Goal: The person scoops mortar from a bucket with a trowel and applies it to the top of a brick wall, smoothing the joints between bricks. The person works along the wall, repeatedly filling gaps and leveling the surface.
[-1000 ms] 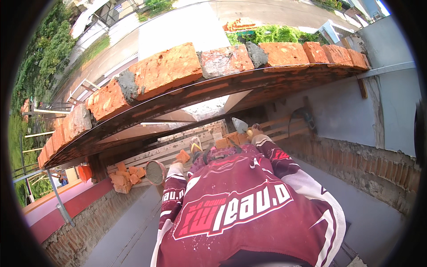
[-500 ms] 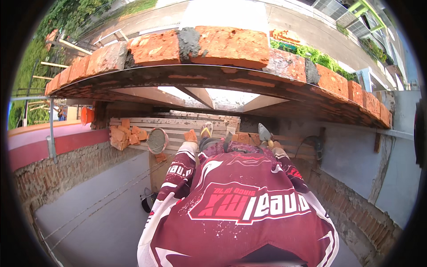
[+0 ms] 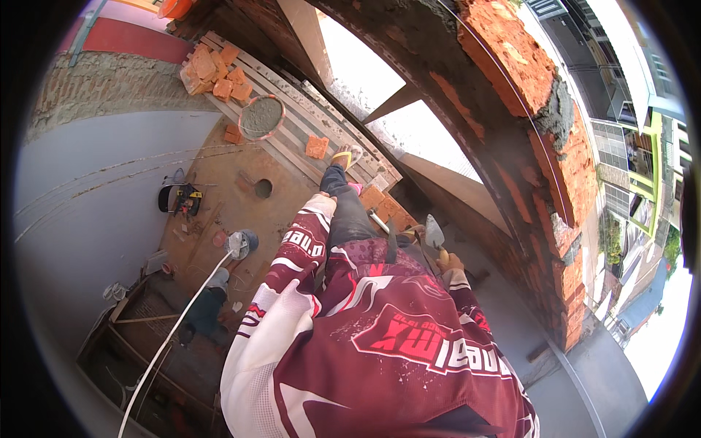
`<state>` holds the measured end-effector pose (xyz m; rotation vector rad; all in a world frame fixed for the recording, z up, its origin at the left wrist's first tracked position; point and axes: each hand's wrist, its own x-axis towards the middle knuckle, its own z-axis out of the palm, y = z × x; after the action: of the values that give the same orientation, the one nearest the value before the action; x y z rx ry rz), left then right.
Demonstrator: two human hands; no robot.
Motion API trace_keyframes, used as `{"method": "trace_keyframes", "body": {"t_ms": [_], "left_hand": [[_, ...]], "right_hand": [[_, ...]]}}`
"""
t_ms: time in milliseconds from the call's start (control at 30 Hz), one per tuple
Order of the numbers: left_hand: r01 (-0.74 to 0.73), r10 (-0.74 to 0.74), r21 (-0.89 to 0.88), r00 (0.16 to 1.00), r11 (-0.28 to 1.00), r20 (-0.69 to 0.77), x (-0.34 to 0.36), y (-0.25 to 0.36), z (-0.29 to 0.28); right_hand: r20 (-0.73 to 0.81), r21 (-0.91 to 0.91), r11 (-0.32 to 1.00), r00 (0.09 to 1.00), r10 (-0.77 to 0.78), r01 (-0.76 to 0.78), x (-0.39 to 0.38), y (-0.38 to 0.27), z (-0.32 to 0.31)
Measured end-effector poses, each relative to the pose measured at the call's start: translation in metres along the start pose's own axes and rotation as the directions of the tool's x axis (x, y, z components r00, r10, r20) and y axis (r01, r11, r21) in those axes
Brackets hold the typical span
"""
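My right hand (image 3: 452,262) is closed around the yellow handle of a trowel (image 3: 434,233), its pointed grey blade turned away from me. My left hand (image 3: 326,197) is beside my left knee; its fingers are mostly hidden, so I cannot tell what they do. Past it a single orange brick (image 3: 317,147) lies on the planks, apart from the hand. A round bucket of grey mortar (image 3: 261,117) stands farther left. To the right curves a brick course (image 3: 504,55) with a lump of wet mortar (image 3: 556,120) in a joint and a string along it.
Slatted planks (image 3: 296,135) carry a pile of broken bricks (image 3: 212,69); more bricks (image 3: 387,208) lie by my feet. Far below are a floor with a round hole (image 3: 263,188), a grey bucket (image 3: 242,243) and a person in dark green (image 3: 204,314). A white line (image 3: 171,332) crosses there.
My view has swung left and down, so the brick course now stands at the right and the floor below shows. The trowel is still in my right hand. My left hand appears apart from the brick.
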<state>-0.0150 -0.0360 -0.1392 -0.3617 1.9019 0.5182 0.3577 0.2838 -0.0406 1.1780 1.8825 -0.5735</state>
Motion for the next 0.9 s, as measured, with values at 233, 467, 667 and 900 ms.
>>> {"method": "trace_keyframes", "body": {"t_ms": [233, 467, 667, 900], "left_hand": [[0.12, -0.213, -0.317, 0.938, 0.941, -0.275, 0.073, -0.053, -0.044], [0.064, -0.338, -0.476, 0.787, 0.877, -0.517, 0.207, -0.11, -0.112], [-0.024, -0.491, -0.669, 0.66, 0.743, -0.569, 0.332, -0.114, -0.195], [-0.293, -0.616, -0.839, 0.576, 0.458, -0.538, 0.411, -0.105, -0.281]], "right_hand": [[0.13, -0.15, 0.988, 0.991, -0.006, 0.026, -0.008, -0.08, -0.038], [0.176, -0.16, 0.983, 0.983, -0.055, 0.084, 0.036, -0.11, -0.021], [0.213, -0.23, 0.972, 0.973, 0.092, -0.042, 0.053, -0.109, -0.022], [0.201, -0.198, 0.94, 0.927, 0.317, -0.278, 0.048, -0.146, -0.037]]}}
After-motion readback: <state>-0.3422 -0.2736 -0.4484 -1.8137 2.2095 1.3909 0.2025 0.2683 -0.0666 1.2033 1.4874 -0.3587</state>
